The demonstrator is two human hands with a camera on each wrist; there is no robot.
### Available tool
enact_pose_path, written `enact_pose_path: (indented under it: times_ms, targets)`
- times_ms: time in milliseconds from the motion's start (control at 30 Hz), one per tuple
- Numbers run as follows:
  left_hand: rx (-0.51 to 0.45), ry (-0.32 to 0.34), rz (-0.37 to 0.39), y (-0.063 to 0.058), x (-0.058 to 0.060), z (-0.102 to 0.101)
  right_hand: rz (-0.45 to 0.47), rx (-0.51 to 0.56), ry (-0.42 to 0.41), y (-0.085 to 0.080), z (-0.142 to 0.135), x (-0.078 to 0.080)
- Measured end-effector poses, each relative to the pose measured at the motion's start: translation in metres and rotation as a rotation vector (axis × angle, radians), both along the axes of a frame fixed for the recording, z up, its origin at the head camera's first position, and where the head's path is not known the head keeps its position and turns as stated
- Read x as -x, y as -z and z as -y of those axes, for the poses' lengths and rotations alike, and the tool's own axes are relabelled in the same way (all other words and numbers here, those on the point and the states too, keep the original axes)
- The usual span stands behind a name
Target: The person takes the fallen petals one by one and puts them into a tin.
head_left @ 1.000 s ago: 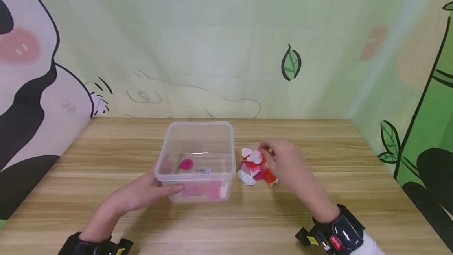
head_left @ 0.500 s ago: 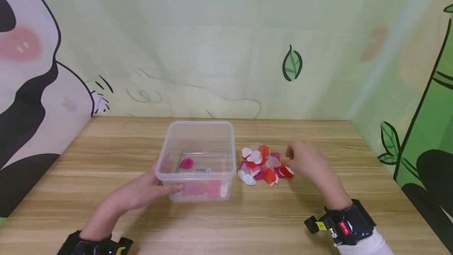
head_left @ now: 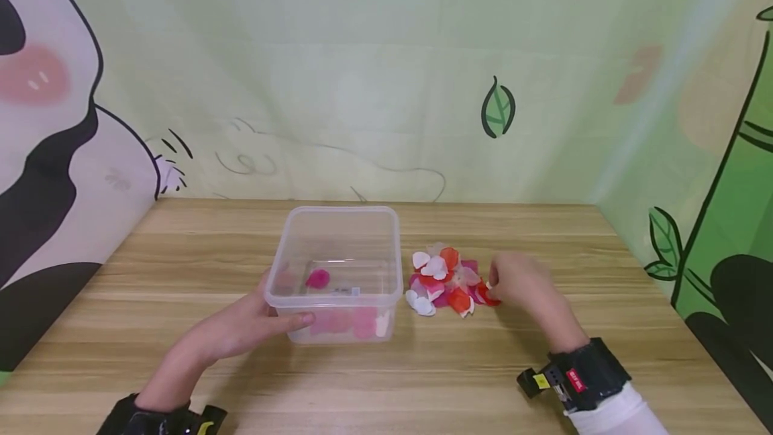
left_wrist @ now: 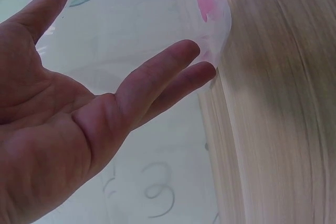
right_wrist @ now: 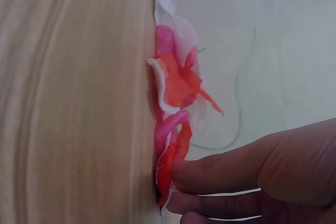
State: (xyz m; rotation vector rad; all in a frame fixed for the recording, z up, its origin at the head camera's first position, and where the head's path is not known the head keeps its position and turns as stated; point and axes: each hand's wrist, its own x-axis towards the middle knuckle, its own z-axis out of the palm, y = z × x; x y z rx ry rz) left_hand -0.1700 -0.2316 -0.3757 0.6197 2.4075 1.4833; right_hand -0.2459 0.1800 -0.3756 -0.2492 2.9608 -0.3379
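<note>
A clear plastic box (head_left: pixel 338 301) stands on the table, a few pink petals (head_left: pixel 317 278) inside. My left hand (head_left: pixel 238 327) is at its left near corner, thumb against the front wall. In the left wrist view the fingers (left_wrist: pixel 152 74) look straight and spread beside the box. Right of it lies a pile of fabric petals (head_left: pixel 435 267) in white, pink and red. My right hand (head_left: pixel 524 282) is at the pile's right end, where thumb and fingers pinch a red petal (right_wrist: pixel 167 171), low by the tabletop.
The wooden table (head_left: pixel 338 388) runs back to a printed cloth backdrop (head_left: pixel 362 86) with a panda and leaves. Both wrists wear black camera straps (head_left: pixel 588 364).
My right hand moves from over the pile out to its right side, then slightly back left onto the red petal. The left hand and box stay in place.
</note>
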Motion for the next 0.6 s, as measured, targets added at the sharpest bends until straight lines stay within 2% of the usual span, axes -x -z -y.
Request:
enact_pose_path:
  times_ms: [300,400,600]
  targets:
    - [0.001,-0.003,0.015,-0.002,-0.001,-0.001,-0.009,0.009,0.014,0.003,-0.003,0.0]
    - [-0.002,0.003,0.008,-0.002,-0.001,-0.001,-0.011,0.033,0.024,-0.002,-0.005,-0.001]
    - [-0.012,0.012,-0.005,-0.001,-0.001,0.0,-0.079,0.072,0.006,-0.017,-0.004,-0.004]
